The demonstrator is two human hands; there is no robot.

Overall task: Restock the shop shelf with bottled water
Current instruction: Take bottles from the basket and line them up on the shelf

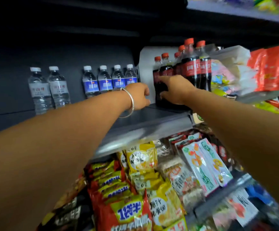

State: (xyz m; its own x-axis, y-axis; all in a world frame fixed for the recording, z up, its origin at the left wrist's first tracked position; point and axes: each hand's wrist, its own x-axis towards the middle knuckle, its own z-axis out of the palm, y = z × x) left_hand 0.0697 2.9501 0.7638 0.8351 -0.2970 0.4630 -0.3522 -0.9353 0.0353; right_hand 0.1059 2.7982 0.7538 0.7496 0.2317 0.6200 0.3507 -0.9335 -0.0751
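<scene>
Both arms reach forward onto a dark shelf (152, 117). The right hand (177, 90) grips a cola bottle (160, 84), fingers wrapped round its dark body, at the front of a cluster of red-capped cola bottles (192, 67) that stand behind and to the right of that hand. The left hand (139, 95), with a silver bangle (129, 100) on its wrist, sits just left of the gripped bottle; its fingers curl away from the camera and I cannot tell whether they hold anything or touch the bottle. The two hands are near each other but apart.

The water is left of the left hand: four blue-label bottles (109, 79) in a row, the nearest one partly hidden behind that hand, and farther left, after a gap, two white-label bottles (49, 89). All stand upright at the back of the shelf.

Below both forearms lie noodle packets (140, 160) and boxed cartons (205, 165). Right of the right hand are snack bags (267, 69).
</scene>
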